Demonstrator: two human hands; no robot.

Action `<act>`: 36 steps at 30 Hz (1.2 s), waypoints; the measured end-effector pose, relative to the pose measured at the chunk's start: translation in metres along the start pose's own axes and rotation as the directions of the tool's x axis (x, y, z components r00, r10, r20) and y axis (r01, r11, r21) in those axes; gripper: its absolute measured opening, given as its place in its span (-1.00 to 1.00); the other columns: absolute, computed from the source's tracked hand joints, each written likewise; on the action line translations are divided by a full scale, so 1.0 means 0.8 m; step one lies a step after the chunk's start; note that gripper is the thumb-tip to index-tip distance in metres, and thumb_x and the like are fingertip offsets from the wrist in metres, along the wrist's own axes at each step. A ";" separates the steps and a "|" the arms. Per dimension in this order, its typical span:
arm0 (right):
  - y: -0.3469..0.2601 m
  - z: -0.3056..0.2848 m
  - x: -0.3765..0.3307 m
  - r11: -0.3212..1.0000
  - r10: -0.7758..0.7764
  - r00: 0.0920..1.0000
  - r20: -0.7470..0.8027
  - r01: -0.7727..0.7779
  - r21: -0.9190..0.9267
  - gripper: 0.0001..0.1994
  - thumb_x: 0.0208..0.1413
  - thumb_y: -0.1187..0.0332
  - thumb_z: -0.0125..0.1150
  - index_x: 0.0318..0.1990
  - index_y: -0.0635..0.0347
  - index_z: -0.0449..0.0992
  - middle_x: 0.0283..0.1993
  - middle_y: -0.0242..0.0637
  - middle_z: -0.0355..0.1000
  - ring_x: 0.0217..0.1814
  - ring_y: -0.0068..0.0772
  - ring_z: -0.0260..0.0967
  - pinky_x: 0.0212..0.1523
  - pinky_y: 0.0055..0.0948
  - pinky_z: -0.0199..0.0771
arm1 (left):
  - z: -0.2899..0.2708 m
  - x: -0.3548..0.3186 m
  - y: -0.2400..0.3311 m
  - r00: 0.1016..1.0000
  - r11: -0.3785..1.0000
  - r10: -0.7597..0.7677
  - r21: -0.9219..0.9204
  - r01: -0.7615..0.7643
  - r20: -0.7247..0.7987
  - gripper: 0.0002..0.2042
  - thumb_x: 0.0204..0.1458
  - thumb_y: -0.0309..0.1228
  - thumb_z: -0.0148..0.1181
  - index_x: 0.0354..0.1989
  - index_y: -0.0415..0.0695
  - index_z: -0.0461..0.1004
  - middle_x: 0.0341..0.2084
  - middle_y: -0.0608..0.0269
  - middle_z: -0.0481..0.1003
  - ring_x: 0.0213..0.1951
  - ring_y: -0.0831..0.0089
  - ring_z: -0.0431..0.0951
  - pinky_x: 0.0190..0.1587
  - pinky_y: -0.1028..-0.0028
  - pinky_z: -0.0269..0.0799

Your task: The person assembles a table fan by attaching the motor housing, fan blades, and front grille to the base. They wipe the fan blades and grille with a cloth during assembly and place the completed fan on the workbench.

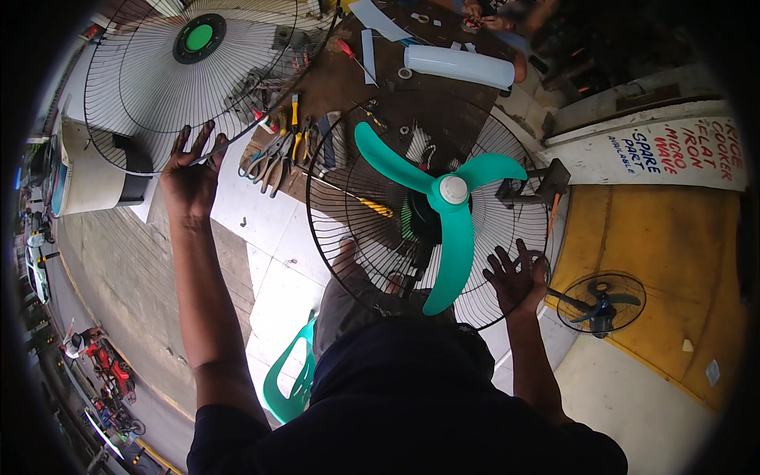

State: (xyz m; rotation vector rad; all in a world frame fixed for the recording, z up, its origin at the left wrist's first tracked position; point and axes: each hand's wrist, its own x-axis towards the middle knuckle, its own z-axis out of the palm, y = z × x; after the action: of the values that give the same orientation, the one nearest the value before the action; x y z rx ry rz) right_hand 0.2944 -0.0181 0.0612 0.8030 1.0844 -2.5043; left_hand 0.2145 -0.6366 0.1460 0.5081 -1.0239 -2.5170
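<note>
My left hand [192, 170] holds the rim of a round black wire fan grille [150, 87] with a green centre disc, raised at the upper left. A fan's rear grille [340, 229] stands in front of my body, facing up toward me. Mounted at its middle are green three-bladed fan blades [451, 237] with a white cap [453, 189] on the hub. My right hand [518, 279] rests against the right rim of that rear grille, fingers spread over the wires. The lower part of the fan is mostly hidden behind the blades and wires.
Several pliers [273, 162] and a yellow-handled screwdriver [372, 206] lie on and beside the dark worktable [324, 67]. A rolled white sheet [459, 66] lies farther back, near another person's hands [487, 22]. A smaller fan [602, 305] stands at right; a green plastic seat [289, 380] is beside me.
</note>
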 end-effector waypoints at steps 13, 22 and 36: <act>0.025 0.103 0.046 0.980 -0.070 0.984 0.165 0.037 0.194 -0.24 0.33 -0.39 -0.06 0.53 -0.20 0.14 0.42 0.09 0.21 0.32 0.19 0.33 0.23 0.30 0.45 | -0.027 0.041 0.029 0.998 0.998 0.063 0.015 -0.063 0.019 -0.18 -0.02 -0.71 0.03 0.51 -0.25 -0.08 0.38 -0.50 0.16 0.37 -0.23 0.32 0.38 -0.16 0.39; 0.036 0.152 0.173 0.971 -0.234 0.968 0.096 0.227 0.079 -0.27 0.31 -0.32 0.06 0.51 -0.27 0.14 0.42 0.14 0.21 0.47 0.27 0.21 0.31 0.40 0.33 | -0.031 0.123 0.070 0.997 0.977 0.073 0.199 -0.070 -0.009 -0.25 0.17 -0.61 0.04 0.54 -0.10 -0.08 0.40 -0.30 0.22 0.33 -0.36 0.32 0.35 -0.18 0.38; -0.003 0.182 0.275 0.907 -0.117 0.938 0.326 0.235 -0.350 -0.16 0.32 -0.26 0.12 0.61 -0.15 -0.02 0.40 0.04 0.30 0.35 0.14 0.39 0.28 0.21 0.48 | 0.025 0.102 0.052 0.989 0.927 0.075 0.374 -0.023 -0.127 -0.41 0.32 -0.56 -0.07 0.53 -0.04 0.02 0.37 -0.13 0.31 0.20 -0.18 0.51 0.15 -0.05 0.63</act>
State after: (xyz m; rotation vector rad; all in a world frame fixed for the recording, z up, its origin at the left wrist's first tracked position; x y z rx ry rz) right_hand 0.0632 -0.1345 0.0125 0.2125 1.5221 -2.3292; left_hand 0.1431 -0.6905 0.1742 0.7430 -1.4476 -2.2108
